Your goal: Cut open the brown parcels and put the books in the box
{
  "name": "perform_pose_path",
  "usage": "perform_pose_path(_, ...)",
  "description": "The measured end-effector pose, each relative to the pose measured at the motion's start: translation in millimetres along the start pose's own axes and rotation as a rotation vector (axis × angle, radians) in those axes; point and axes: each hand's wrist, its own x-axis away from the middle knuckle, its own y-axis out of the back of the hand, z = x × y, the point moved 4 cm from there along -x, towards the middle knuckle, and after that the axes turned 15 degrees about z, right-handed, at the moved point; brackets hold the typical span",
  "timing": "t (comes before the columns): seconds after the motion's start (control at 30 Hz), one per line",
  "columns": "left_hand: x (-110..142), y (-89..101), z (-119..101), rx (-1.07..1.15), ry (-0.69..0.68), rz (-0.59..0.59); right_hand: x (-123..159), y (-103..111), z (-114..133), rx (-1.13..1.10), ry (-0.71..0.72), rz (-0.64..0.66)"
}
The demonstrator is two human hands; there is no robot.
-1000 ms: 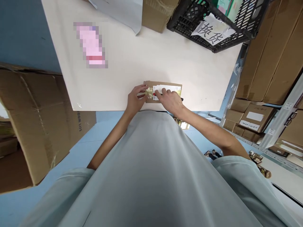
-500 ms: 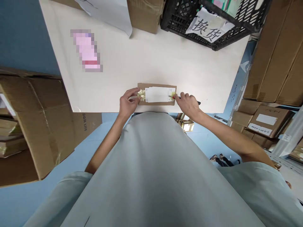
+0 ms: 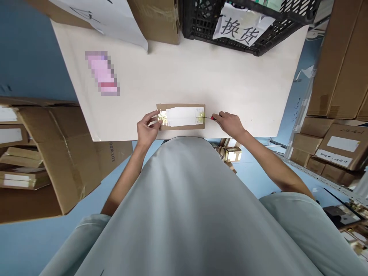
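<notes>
A small flat cardboard box [image 3: 181,128] with a white label [image 3: 184,116] and shiny clear tape at both ends lies near the table's front edge. My left hand [image 3: 148,129] grips its left end, fingertips and thumb on the taped part. To the right, my right hand [image 3: 230,124] is closed around a slim tool [image 3: 212,118] with a red front and a thin metal shaft or blade. That thin part points left and reaches the taped right end of the box. Most of the tool's handle is hidden in my fingers.
The white table [image 3: 230,80] bears a pixelated pink item [image 3: 103,74] at left. At the back are a black plastic crate [image 3: 195,32] with a paper sign and a larger carton [image 3: 159,23]. An open carton [image 3: 71,153] stands left; stacked boxes [image 3: 336,145] are at right.
The tool's thin metal part has drawn back to the right and now shows between hand and box. My left hand still holds the box's left end. The camera view has shifted.
</notes>
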Motion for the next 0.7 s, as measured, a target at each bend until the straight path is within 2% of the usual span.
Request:
perform_pose_path(0.13,-0.3,2.2,4.1,0.033,0.008,-0.013,-15.4,-24.7,-5.5,-0.205,0.123,-0.095)
perform_pose_path(0.27,1.1,12.8,13.5,0.03,0.015,-0.062,-23.1,-49.7,11.3,-0.488,0.266,-0.238)
perform_pose_path(0.33,2.9,21.6,18.8,0.02,0.013,-0.086,-26.0,-60.2,20.6,-0.64,0.279,-0.308)
perform_pose_path(0.43,5.5,38.7,26.6,-0.037,0.014,-0.12,-33.3,-71.6,29.3,-0.846,0.217,-0.383)
perform_pose_path(0.6,7.1,66.6,34.5,-0.175,0.083,-0.176,-47.1,-71.9,50.5,-1.063,0.133,-0.37)
perform_pose_path(0.7,14.0,71.5,18.1,-0.239,0.045,-0.219,-48.6,-59.8,75.6,-1.137,0.151,-0.326)
